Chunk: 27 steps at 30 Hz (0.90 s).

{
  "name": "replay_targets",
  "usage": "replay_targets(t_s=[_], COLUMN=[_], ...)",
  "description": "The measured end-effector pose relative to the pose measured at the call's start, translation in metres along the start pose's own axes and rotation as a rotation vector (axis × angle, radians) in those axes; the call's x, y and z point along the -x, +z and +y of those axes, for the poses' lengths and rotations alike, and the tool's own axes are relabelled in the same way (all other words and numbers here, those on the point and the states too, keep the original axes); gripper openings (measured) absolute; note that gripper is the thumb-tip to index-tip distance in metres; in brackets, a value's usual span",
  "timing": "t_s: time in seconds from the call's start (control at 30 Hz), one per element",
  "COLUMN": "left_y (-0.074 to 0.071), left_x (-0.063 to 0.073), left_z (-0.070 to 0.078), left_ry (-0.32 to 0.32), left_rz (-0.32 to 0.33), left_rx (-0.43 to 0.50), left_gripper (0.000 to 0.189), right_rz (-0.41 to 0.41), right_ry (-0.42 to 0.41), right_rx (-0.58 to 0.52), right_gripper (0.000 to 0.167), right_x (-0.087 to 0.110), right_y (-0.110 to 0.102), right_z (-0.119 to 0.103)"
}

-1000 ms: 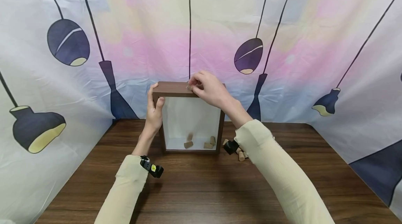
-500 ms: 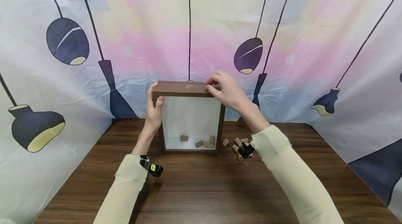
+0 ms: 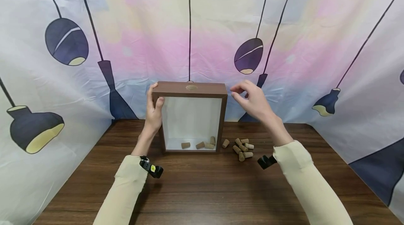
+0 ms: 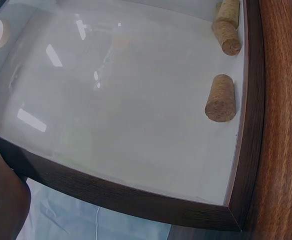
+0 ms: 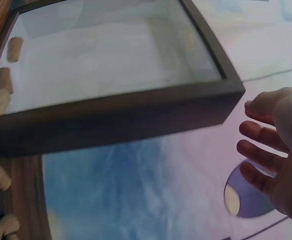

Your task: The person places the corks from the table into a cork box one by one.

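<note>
A brown-framed shadow box (image 3: pixel 202 90) with a clear front stands upright on the table, a round hole (image 3: pixel 191 87) in its top. My left hand (image 3: pixel 153 115) grips its upper left side, thumb on the front edge; in the left wrist view only part of that hand shows, against the frame (image 4: pixel 111 195). Several corks (image 3: pixel 185 145) lie along the box's bottom, one upright in the right corner. My right hand (image 3: pixel 252 100) is in the air just right of the box's top corner. The right wrist view shows its loosely bent fingers (image 5: pixel 260 135) with nothing in them.
To the right of the box lies a pile of loose corks (image 3: pixel 243 149), with a single cork (image 3: pixel 225 143) closer to the frame. The wooden table (image 3: pixel 202 190) runs back to a hanging cloth (image 3: pixel 157 35) printed with lamps, close behind the box.
My right hand has moved from the hole rightward off the box. A cork that was blurred in its fall now lies on the bottom inside. The left hand keeps its grip.
</note>
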<state>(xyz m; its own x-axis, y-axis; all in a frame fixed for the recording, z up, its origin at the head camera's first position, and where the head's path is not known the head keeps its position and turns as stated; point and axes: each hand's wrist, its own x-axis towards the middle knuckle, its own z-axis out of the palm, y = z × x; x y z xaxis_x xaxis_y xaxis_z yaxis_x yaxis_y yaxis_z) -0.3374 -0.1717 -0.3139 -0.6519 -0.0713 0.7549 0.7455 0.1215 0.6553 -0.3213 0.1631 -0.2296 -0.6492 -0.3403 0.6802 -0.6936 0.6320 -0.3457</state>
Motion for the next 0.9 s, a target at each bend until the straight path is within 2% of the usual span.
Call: replay_targets(t_s=[0.2,0.47,0.9], left_y=[0.0,0.001,0.0], left_x=[-0.001,0.0,0.0], left_z=[-0.001,0.0,0.001], left_ry=[0.019,-0.002,-0.003], left_rz=[0.003,0.005,0.003], left_rx=[0.016,0.009,-0.002], left_gripper=[0.066,0.069,0.067], right_rz=[-0.071,-0.162,-0.312], right_ry=[0.051,0.081,0.135], right_rx=[0.023,0.041,-0.022], right_gripper=[0.017,0.017,0.014], right_x=[0.021,0.053,0.093], right_y=[-0.002,0.004,0.026], right_z=[0.019,0.041,0.066])
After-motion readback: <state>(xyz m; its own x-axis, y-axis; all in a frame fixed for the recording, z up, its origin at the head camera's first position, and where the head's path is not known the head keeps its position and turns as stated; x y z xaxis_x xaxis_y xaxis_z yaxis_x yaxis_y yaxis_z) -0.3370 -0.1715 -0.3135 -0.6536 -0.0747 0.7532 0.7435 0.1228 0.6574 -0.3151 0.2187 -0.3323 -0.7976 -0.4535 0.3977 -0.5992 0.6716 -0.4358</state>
